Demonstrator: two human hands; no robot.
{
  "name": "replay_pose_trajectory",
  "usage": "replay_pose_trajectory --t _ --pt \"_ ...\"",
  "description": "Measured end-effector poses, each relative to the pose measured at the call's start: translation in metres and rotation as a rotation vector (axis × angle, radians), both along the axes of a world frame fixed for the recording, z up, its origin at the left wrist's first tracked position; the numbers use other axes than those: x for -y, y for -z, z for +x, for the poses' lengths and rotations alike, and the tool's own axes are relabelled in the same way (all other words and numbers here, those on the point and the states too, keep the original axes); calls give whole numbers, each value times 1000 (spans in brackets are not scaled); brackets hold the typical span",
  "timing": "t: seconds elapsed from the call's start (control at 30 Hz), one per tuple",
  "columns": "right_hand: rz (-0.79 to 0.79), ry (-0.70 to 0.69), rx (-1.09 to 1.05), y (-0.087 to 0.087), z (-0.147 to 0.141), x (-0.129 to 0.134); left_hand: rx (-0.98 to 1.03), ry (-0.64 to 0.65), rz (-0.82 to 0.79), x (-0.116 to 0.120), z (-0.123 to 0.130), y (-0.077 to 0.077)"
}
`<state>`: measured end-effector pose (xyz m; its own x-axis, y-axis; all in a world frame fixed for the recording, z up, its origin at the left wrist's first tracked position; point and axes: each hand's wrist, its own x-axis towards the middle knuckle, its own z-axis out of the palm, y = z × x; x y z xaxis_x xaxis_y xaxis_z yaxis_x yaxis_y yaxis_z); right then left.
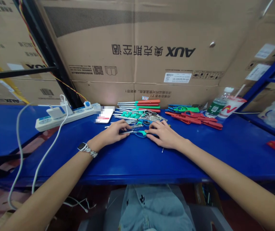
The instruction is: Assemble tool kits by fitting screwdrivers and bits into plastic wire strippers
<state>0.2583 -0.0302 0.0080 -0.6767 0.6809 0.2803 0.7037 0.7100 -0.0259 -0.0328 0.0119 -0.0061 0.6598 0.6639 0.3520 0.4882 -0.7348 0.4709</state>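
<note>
My left hand (115,131), with a watch on its wrist, pinches the metal rod end of a part that has a green piece (142,133) and a blue loop. On the other side, the fingertips of my right hand (162,133) close on the right end of the same part, close to the green piece. Right behind my hands lies a pile of metal rods and small green pieces (130,114). Rods with orange-red handles (152,101) and one with a green handle are stacked at the back of the pile.
The blue table (128,160) holds a white power strip (67,116) and a phone (105,115) on the left. To the right are red handle parts (195,119), green and blue ones (185,109), a bottle (216,104) and a cup (232,106). Cardboard (152,29) stands behind.
</note>
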Motion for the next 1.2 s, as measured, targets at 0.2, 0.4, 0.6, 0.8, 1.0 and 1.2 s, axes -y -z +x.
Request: replay_pose_trajectory --t 0.2,0.4,0.6,0.8,1.0,1.2 --pt "5 -5 -10 1 1 -1 -55 61 12 0 -1 -3" --pt "13 19 -2 2 0 -1 -81 64 11 0 -1 -4" --pt "28 50 22 1 -1 3 -124 50 82 3 0 -5" --pt "29 70 36 0 -3 4 -210 3 130 11 1 -11" --pt "15 68 19 1 -3 4 -198 23 164 10 2 -9" --pt "-37 70 -82 3 -2 4 -236 -60 192 13 6 -8"
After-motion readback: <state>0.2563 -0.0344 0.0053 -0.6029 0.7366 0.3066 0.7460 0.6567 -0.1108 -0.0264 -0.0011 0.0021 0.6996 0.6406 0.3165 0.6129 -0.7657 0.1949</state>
